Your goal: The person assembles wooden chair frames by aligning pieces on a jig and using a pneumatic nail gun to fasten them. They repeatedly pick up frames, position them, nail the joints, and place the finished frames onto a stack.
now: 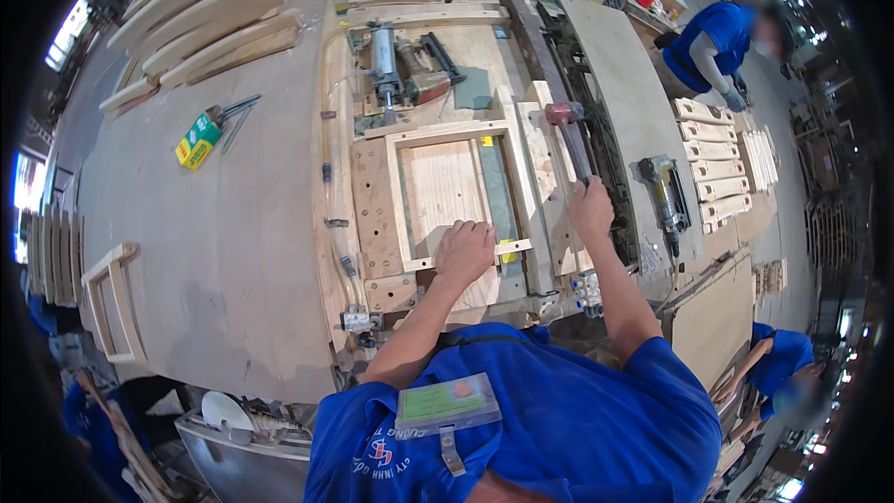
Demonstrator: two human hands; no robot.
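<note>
A pale wooden frame (399,196) lies flat in a jig in front of me. My left hand (466,250) is closed over its near rail, towards the right end. My right hand (592,210) grips the handle of a mallet (563,113) with a worn red head. The mallet's head is to the right of the frame's far right corner, over the jig's right side. Holed wooden blocks (377,210) border the frame on its left. Beyond the frame, a metal air cylinder (384,58) is mounted on the jig.
A nail gun (665,200) lies on the right. On the left bench are a green-and-yellow box (197,142) and another wooden frame (128,312). Curved wooden parts (219,14) are stacked at far left. One co-worker (712,42) stands far right, another (778,359) near right.
</note>
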